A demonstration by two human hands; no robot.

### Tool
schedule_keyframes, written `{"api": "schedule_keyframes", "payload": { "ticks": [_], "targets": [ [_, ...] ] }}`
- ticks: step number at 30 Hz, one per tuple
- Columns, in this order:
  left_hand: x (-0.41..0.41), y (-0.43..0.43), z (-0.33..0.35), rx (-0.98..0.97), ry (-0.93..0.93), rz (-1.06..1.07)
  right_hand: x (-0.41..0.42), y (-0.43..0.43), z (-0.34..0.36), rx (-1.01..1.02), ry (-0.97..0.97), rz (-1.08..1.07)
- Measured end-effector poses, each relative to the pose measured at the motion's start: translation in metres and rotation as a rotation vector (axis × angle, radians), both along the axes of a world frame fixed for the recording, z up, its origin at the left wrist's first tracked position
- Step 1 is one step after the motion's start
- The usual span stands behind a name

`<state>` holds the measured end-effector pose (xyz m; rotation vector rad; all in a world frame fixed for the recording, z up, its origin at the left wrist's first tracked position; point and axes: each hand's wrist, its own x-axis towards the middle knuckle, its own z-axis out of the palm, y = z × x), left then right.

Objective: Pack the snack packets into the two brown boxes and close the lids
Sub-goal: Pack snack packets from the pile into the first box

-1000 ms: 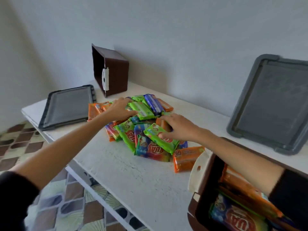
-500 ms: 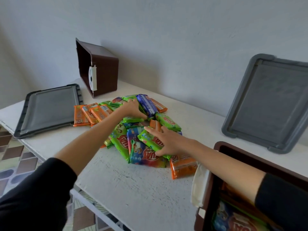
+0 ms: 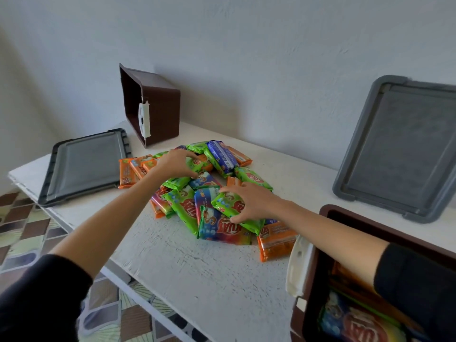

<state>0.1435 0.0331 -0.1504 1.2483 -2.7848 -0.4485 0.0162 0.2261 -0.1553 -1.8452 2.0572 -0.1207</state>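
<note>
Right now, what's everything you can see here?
Shiny snack packets: many; green, orange, blue; heaped mid-table, more in near box.
Brown plastic boxes: two; one on its side at back, one open, near right.
Grey plastic lids: two; one flat at left, one leaning on wall, right.
White table: one, under everything.
Tiled floor: brown, green; lower left.
Left hand: grips a green packet, heap's back.
Right hand: grips a green packet, heap's front.
</note>
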Motion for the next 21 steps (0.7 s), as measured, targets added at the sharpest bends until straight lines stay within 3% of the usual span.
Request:
{"api": "schedule_keyframes", "payload": {
  "ticks": [3, 6, 11, 17, 21],
  "targets": [
    [0.001, 0.009, 0.005, -0.013, 0.06, 0.0, -0.002, 0.003, 0.009, -0.091, -0.066, -0.074],
    [-0.002, 0.02, 0.029, -0.025, 0.17, -0.069, -0.012, 0.009, 0.029, -0.322, -0.159, -0.247],
    [-0.013, 0.059, 0.09, -0.085, 0.284, -0.234, -0.041, 0.046, 0.086, -0.523, -0.106, -0.401],
    [-0.032, 0.149, 0.138, -0.028, 0.245, -0.585, -0.055, 0.163, 0.137, -0.479, 0.002, -0.445],
    [-0.037, 0.229, 0.142, 0.137, 0.195, -0.894, -0.045, 0.253, 0.13, -0.354, -0.098, -0.418]
  ]
}}
